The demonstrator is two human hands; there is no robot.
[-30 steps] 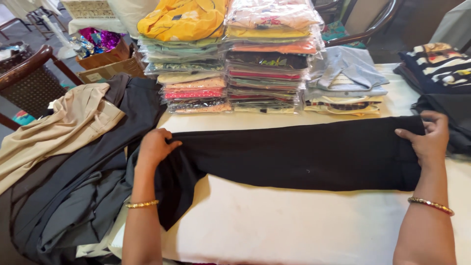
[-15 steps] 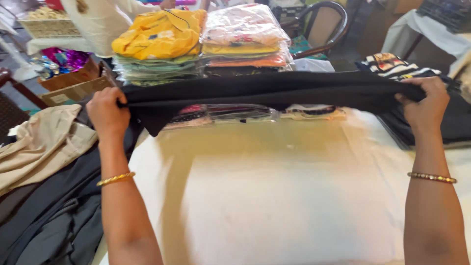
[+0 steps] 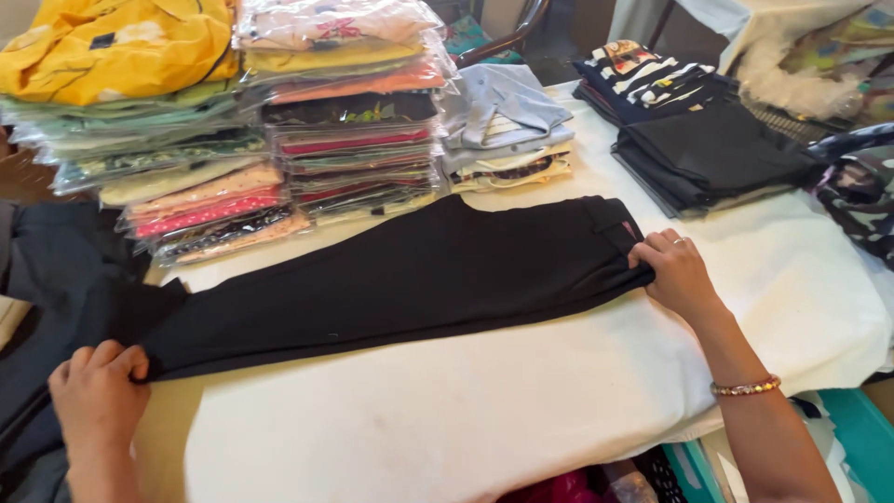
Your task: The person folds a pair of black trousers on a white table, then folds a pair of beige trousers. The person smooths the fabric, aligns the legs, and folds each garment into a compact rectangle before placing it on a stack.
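Left hand [image 3: 98,389] is curled tight, pinching the hem end of the black trousers [image 3: 400,279] at the near left corner of the table. Right hand [image 3: 678,272] is closed on the waistband end, fingers [image 3: 652,250] pressed over the fabric, a ring on one finger and a beaded bangle [image 3: 745,387] at the wrist. The trousers lie flat and stretched between both hands, running at a slant across the white pad [image 3: 521,410] that covers the table.

Just behind the trousers stand two tall stacks of bagged clothes [image 3: 354,121], with a yellow bundle [image 3: 116,47] on top of the left one. Beside them sits a small pile with a grey shirt [image 3: 503,107]. Farther right, well apart from the hand, are folded dark garments [image 3: 712,154] and a striped piece [image 3: 643,70]. Dark cloth [image 3: 56,270] hangs off the left edge.
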